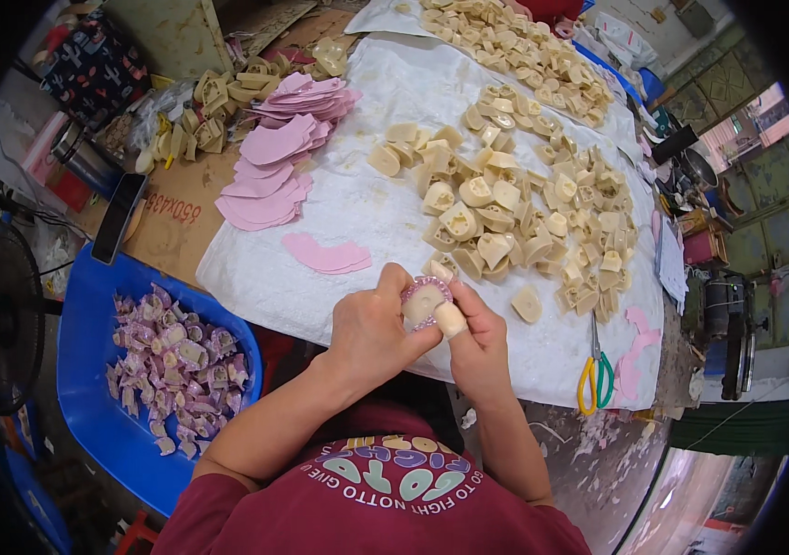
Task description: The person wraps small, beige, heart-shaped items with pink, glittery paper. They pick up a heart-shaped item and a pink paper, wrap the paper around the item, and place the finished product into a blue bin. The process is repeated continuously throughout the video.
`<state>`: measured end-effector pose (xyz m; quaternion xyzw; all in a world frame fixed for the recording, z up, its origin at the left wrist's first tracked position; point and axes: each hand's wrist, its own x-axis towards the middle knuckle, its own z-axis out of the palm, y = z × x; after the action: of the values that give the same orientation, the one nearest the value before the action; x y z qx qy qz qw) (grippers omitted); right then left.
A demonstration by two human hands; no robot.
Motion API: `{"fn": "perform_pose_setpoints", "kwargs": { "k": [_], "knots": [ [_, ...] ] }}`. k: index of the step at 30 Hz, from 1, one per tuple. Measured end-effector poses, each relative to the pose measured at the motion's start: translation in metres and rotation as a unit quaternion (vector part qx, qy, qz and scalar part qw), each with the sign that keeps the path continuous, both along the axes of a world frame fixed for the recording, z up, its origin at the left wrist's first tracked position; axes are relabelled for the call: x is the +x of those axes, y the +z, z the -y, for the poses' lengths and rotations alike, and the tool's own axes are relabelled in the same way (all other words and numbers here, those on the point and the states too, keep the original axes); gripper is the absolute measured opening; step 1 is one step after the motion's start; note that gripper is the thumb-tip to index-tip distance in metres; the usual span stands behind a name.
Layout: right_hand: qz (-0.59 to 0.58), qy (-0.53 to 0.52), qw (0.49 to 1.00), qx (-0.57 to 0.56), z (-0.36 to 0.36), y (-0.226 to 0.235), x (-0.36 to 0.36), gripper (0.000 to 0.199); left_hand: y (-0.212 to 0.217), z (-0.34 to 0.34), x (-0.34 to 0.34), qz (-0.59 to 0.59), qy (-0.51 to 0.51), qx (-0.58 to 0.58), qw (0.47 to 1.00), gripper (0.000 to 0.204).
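Head view, looking down on a worktable covered by a white sheet (357,213). Just below the picture's centre, both hands meet over one small cream-coloured block wrapped in pink material (424,302). The left hand (371,333) clasps it from the 9 o'clock side, thumb pressed along its edge; the right hand (477,342) grips it from 3 o'clock, its thumb, capped with a pale covering, lying on the block's lower face. The piece is held in the air just above the near edge of the sheet.

At 8 o'clock from the hands, beside the table, sits a blue plastic tub (89,314); it holds a loose heap of blocks already wrapped in pink (177,365), covering much of its floor.

At 1 o'clock, a wide pile of bare cream blocks (514,222) spreads over the sheet. At 11 o'clock lie stacks of pink cut pieces (274,171), with a single pink piece (325,254) nearer the hands. Scissors with yellow and green handles (595,375) rest at 3 o'clock, close to the table's edge. A dark phone (119,217) lies on brown cardboard at 10 o'clock.
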<state>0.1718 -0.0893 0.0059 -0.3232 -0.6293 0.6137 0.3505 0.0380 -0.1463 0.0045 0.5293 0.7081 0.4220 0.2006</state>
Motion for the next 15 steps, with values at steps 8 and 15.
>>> {"fn": "perform_pose_setpoints", "kwargs": {
  "k": [8, 15],
  "knots": [
    [0.093, 0.005, 0.980, 0.176, -0.012, -0.002, 0.006, 0.032, -0.007, 0.003, -0.023, 0.315, -0.083, 0.067, 0.943, 0.031],
    [-0.032, 0.006, 0.979, -0.202, 0.005, -0.015, 0.003, 0.029, -0.006, 0.010, -0.004, 0.146, -0.053, 0.167, 0.974, 0.051]
  ]
}}
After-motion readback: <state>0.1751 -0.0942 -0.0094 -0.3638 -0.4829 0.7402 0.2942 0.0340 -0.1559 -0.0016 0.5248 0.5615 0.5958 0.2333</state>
